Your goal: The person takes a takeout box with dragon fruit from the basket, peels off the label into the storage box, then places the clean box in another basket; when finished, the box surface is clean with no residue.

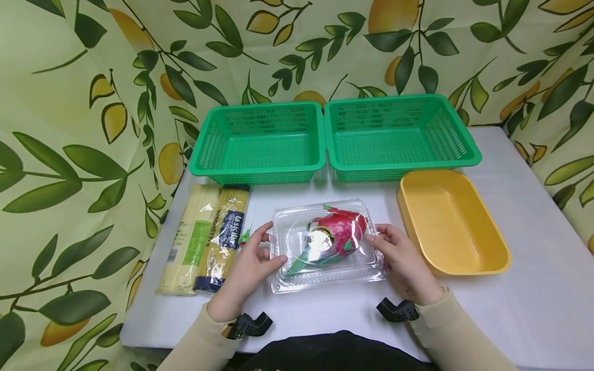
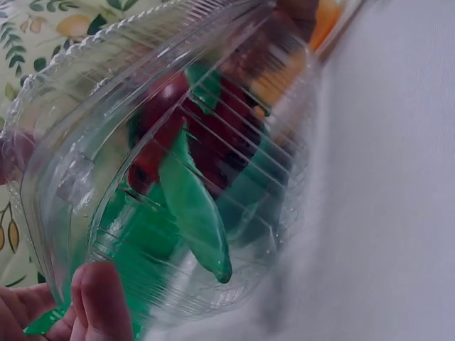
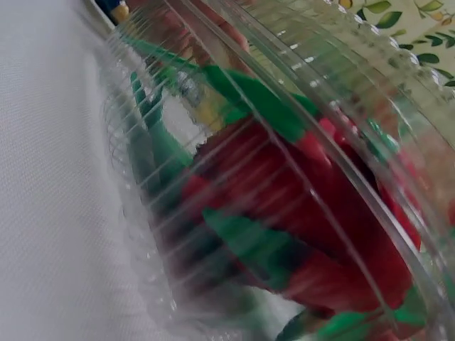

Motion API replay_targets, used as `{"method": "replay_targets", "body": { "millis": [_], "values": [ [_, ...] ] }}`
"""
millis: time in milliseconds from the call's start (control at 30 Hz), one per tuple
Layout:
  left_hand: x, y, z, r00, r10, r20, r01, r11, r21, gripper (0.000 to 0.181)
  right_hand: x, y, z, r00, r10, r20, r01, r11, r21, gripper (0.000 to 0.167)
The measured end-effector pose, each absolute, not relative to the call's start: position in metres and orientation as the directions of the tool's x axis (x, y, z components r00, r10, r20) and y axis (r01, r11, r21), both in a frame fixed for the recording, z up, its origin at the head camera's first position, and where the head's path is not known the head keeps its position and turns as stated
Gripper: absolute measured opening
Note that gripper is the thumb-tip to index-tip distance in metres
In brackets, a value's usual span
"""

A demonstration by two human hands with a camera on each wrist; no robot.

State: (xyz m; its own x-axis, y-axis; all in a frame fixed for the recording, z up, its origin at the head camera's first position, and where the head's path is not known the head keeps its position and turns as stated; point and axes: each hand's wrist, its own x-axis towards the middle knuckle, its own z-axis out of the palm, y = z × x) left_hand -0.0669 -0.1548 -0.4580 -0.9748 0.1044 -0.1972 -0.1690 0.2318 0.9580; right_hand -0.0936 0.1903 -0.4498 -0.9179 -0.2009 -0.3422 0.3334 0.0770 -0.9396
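Note:
A clear plastic clamshell box (image 1: 329, 278) is in front of the person, its lid down over a red dragon fruit (image 1: 345, 226) with green leafy tips. The left hand (image 1: 248, 268) grips the box's left side, thumb on the lid edge and fingers along the far side. On the right side, the right hand (image 1: 406, 263) grips the box with its thumb on the lid edge; its other fingers are partly hidden. The left wrist view shows the fruit's long green leaf (image 2: 192, 206) through the ribbed wall. Whether the box touches the table is hard to tell.
Two green baskets (image 1: 264, 170) (image 1: 408, 166) stand side by side at the back. A yellow tub (image 1: 450, 221) sits at right. Left are a spaghetti pack (image 1: 227, 232) and a pale noodle pack (image 1: 195, 242). A small green-and-red item (image 1: 244, 237) lies by the left hand.

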Motion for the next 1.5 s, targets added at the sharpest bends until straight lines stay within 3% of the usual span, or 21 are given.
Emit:
{"method": "replay_targets", "body": {
  "millis": [400,600,933,1100,1267,1500],
  "values": [
    [-0.067,-0.144,-0.458,-0.970,0.101,-0.219,-0.207,0.123,0.971,0.092,-0.094,0.195,-0.445,-0.943,-0.143,-0.301,0.293,0.074,-0.953,0.064],
    [-0.065,-0.145,-0.457,-0.968,0.107,-0.228,-0.216,0.107,0.970,0.091,-0.095,0.192,-0.440,-0.949,-0.134,-0.286,0.266,0.150,-0.952,0.062],
    [-0.063,-0.146,-0.456,-0.967,0.097,-0.237,-0.226,0.112,0.968,0.092,-0.093,0.181,-0.431,-0.974,-0.103,-0.202,0.159,0.327,-0.931,0.072],
    [-0.063,-0.145,-0.457,-0.970,0.114,-0.216,-0.207,0.086,0.975,0.093,-0.088,0.175,-0.429,-0.996,-0.093,-0.009,-0.031,0.417,-0.908,0.065],
    [-0.064,-0.144,-0.459,-0.972,0.110,-0.210,-0.199,0.096,0.975,0.092,-0.082,0.166,-0.432,-0.949,-0.163,0.269,-0.312,0.582,-0.751,0.045],
    [-0.065,-0.144,-0.460,-0.974,0.096,-0.208,-0.195,0.124,0.973,0.092,-0.078,0.154,-0.433,-0.912,-0.240,0.332,-0.403,0.670,-0.623,0.048]
  ]
}}
